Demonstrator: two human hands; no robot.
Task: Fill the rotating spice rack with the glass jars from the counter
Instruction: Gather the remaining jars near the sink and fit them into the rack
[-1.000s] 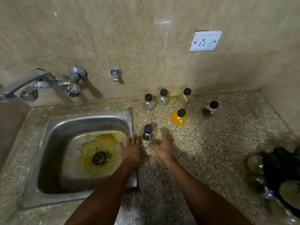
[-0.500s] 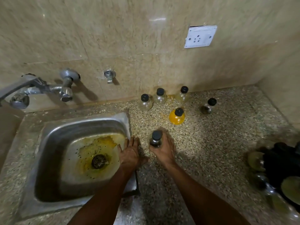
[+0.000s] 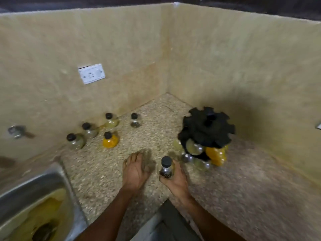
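1. At centre frame, I see the right hand (image 3: 175, 178) curled around a dark-filled jar (image 3: 166, 168), upright, near the spice rack (image 3: 207, 131) at right, presumably bound there.
2. The left hand (image 3: 134, 169) hovers flat, fingers relaxed, empty, perhaps for balance.

Dim warm light, motion blur thruout, wide-angle bend at edges

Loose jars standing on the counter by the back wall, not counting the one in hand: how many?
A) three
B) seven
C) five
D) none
C: five black-capped jars stand near the wall, among them the yellow-filled jar, while the right hand grips a sixth, the dark-spice jar.
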